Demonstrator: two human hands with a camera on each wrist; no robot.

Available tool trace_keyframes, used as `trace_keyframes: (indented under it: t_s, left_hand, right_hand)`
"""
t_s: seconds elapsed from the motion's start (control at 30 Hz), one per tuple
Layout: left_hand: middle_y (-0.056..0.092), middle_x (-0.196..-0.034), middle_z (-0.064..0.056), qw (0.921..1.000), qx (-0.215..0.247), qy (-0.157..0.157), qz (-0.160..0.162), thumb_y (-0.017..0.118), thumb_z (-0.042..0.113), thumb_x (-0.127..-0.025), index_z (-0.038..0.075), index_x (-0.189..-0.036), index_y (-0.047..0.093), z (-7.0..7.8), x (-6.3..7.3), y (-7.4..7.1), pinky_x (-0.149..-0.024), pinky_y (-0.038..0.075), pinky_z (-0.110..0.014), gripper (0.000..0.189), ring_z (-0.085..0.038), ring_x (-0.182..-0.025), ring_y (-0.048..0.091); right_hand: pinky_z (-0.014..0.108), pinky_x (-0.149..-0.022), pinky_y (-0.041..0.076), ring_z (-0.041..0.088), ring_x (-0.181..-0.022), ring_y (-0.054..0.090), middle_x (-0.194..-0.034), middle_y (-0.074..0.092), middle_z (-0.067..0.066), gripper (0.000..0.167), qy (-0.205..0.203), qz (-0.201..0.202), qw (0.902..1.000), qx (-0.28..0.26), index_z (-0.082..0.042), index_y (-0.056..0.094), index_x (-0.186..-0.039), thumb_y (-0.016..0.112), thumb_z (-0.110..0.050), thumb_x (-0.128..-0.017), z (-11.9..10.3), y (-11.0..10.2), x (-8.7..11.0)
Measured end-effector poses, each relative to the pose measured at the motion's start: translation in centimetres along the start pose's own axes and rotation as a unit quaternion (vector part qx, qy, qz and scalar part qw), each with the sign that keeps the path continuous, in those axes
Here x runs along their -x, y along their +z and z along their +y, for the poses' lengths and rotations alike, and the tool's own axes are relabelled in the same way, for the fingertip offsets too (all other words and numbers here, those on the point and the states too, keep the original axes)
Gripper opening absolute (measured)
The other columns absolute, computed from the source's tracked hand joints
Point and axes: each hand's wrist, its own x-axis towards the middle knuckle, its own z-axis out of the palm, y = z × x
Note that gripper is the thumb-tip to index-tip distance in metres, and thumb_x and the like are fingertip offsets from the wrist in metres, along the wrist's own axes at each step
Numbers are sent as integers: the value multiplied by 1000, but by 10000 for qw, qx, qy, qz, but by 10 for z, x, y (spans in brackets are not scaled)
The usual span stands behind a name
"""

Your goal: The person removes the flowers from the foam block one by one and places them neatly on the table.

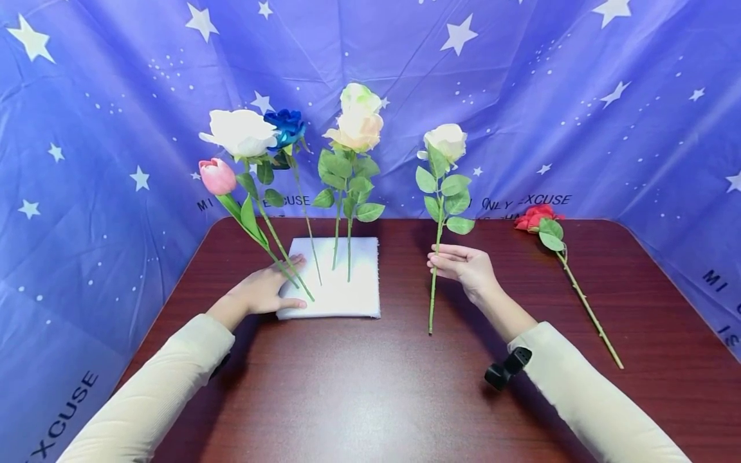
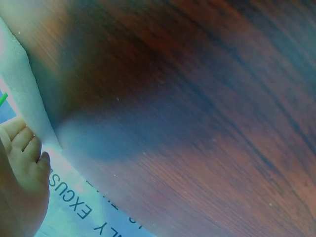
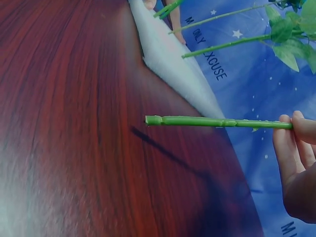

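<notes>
My right hand (image 1: 471,270) pinches the green stem of a white rose (image 1: 446,141), held upright above the table. In the right wrist view, the stem's cut end (image 3: 155,120) hangs free of the tabletop. My left hand (image 1: 263,289) rests on the left side of a white foam block (image 1: 353,299), fingers and thumb spread. Standing in the block are a pink tulip (image 1: 217,177), a large white flower (image 1: 242,134), a blue rose (image 1: 286,128), a peach rose (image 1: 357,132) and a greenish-white rose (image 1: 360,98). The left wrist view catches only part of the left hand (image 2: 22,182).
A red rose (image 1: 538,218) lies on the dark wooden table (image 1: 370,386) at the right, its stem pointing toward the front. Behind and beside the table hangs a blue-purple cloth (image 1: 405,51) with white stars and lettering.
</notes>
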Motion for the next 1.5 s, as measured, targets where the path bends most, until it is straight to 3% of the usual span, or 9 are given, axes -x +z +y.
trace_keyframes:
  t_s: [0.23,0.4,0.77,1.03,1.23,1.4,1.5]
  left_hand:
    - [28,-158,-16,9999,-139,-5,-24,67,55,-81,5,-151,28,2,0,-1,-116,31,-48,95,-34,-145,31]
    - [29,-158,-16,9997,-233,15,16,67,55,-81,5,-151,28,3,1,-1,-115,33,-48,95,-33,-145,32]
    - [28,-158,-15,9999,-69,-59,-68,67,55,-81,5,-151,29,4,3,-2,-116,31,-49,95,-34,-145,30]
    - [29,-158,-15,10000,-40,-28,-43,66,56,-81,6,-151,29,1,1,-2,-116,32,-48,94,-33,-145,30]
    - [29,-158,-15,10000,-88,-11,-44,65,58,-82,6,-151,29,0,0,0,-116,32,-48,94,-34,-145,31]
    - [29,-158,-14,10000,-68,4,-15,66,56,-82,6,-151,29,0,0,-1,-116,32,-48,93,-34,-145,31]
    - [29,-158,-14,10000,-56,-20,-40,66,56,-82,6,-151,29,0,0,-1,-116,31,-48,93,-34,-145,30]
  right_hand:
    - [34,-78,59,16,-82,75,-89,77,4,30,-155,-364,9991,170,-4,71,-108,74,3,-78,26,-40,-13]
    - [35,-78,59,19,-85,75,-93,77,8,32,-177,-549,9983,-27,-2,71,-111,73,3,-79,39,-69,-21]
    - [27,-75,60,11,-78,74,-84,77,1,28,178,-194,9994,216,-12,75,-94,65,11,-83,-4,-57,15]
    - [30,-79,59,12,-84,74,-92,77,-1,25,80,-313,9976,612,-15,75,-100,76,-3,-79,1,-100,8]
    - [33,-79,59,16,-85,75,-94,77,2,30,165,-53,9976,675,-13,75,-103,82,-10,-73,12,-138,3]
    - [29,-78,59,12,-84,74,-93,77,-1,23,245,-132,9965,790,-17,76,-99,76,-5,-80,-6,-138,20]
    - [26,-75,60,10,-83,74,-92,77,-2,26,316,-222,9971,658,-16,76,-96,65,5,-86,-24,-129,36]
